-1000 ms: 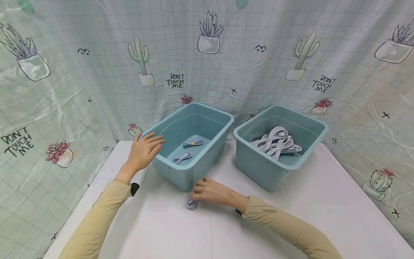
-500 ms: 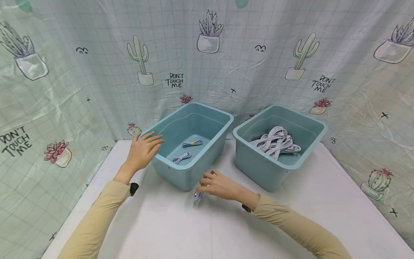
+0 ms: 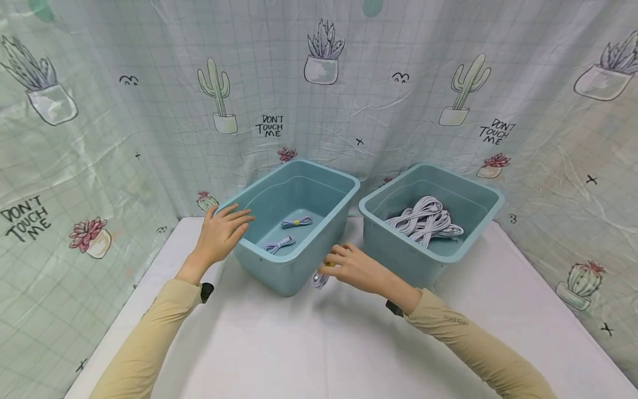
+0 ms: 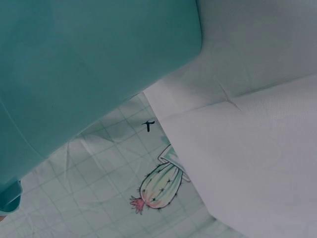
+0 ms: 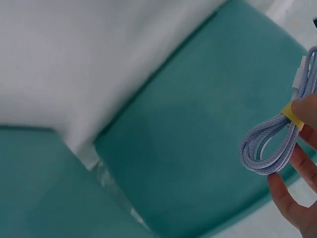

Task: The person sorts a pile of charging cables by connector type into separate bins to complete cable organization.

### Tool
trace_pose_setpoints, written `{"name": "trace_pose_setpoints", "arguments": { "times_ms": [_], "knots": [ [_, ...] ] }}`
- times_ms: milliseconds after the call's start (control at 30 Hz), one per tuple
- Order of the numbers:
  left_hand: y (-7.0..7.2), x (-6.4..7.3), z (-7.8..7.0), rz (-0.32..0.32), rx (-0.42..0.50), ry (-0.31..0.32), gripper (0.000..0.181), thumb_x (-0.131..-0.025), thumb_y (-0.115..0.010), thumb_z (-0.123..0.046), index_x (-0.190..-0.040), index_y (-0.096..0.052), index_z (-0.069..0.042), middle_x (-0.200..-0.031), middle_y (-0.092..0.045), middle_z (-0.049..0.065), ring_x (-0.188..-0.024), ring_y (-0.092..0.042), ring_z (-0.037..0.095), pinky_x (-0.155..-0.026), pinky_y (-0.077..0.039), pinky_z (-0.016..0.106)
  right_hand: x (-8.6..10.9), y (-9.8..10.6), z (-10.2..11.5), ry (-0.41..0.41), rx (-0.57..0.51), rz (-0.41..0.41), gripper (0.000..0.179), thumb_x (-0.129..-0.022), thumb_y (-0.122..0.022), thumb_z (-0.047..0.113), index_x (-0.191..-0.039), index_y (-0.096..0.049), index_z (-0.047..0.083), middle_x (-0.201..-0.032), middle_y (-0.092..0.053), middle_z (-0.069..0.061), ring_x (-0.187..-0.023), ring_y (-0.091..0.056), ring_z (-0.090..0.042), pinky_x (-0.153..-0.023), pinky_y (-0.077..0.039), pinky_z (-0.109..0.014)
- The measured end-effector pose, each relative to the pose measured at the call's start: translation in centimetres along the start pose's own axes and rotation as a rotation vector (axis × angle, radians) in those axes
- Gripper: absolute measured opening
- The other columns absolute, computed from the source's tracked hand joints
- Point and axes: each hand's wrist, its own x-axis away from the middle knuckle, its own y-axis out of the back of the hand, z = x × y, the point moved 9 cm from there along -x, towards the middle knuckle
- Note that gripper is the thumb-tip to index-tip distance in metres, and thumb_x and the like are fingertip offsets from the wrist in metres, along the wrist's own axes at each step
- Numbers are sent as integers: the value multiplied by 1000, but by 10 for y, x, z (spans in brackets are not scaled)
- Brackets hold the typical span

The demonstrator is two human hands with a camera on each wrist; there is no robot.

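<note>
My right hand (image 3: 356,269) pinches a coiled lavender charging cable (image 3: 319,280) between thumb and fingers, in front of the gap between two blue-green bins. In the right wrist view the cable (image 5: 267,148) shows braided loops bound at the middle by a yellow tie (image 5: 292,116). A white plug end lies along its upper part. My left hand (image 3: 219,235) rests at the left rim of the left bin (image 3: 269,274), fingers extended over the opening. Inside that bin lie two more lavender cables, one (image 3: 297,222) with a yellow tie, the other (image 3: 279,244) nearer the front.
The right bin (image 3: 394,252) holds several bundled white cables (image 3: 423,219). Both bins stand on a white-covered table (image 3: 279,343). A curtain (image 3: 379,105) printed with cacti hangs close behind and along both sides.
My right hand has lifted the lavender cable from the table in front of the left bin and moved it right and away from me. The left hand has stayed put.
</note>
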Motion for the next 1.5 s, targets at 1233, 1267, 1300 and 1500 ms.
{"name": "trace_pose_setpoints", "arguments": {
  "times_ms": [1233,1267,1300,1500],
  "knots": [
    [0,0,0,7,12,4,30,-92,-45,-27,-110,-65,-14,-121,-59,10,-122,-42,36,-103,-14,62,-51,83,-98,-200,-85,-276,24,-80,-61,2,-98,-65,16,-92,-64,-1,-84,-51,-21,-62,-41,-30],
    [0,0,-1,4,12,3,28,-91,-47,-24,-110,-65,-14,-121,-59,10,-122,-43,36,-103,-14,62,-54,82,-101,-202,-91,-274,23,-80,-61,2,-98,-65,16,-92,-64,-2,-84,-51,-21,-62,-41,-30],
    [0,0,-1,1,12,1,28,-90,-48,-23,-110,-65,-14,-121,-59,10,-121,-43,36,-103,-14,61,-57,82,-104,-205,-95,-271,23,-80,-60,2,-98,-65,16,-92,-65,-2,-84,-51,-21,-62,-41,-30],
    [1,0,0,-5,8,-3,32,-93,-43,-29,-110,-65,-14,-121,-59,10,-121,-43,36,-103,-15,61,-76,75,-121,-213,-78,-233,22,-83,-57,3,-99,-65,16,-94,-65,-3,-86,-52,-22,-64,-43,-32]
  ]
}}
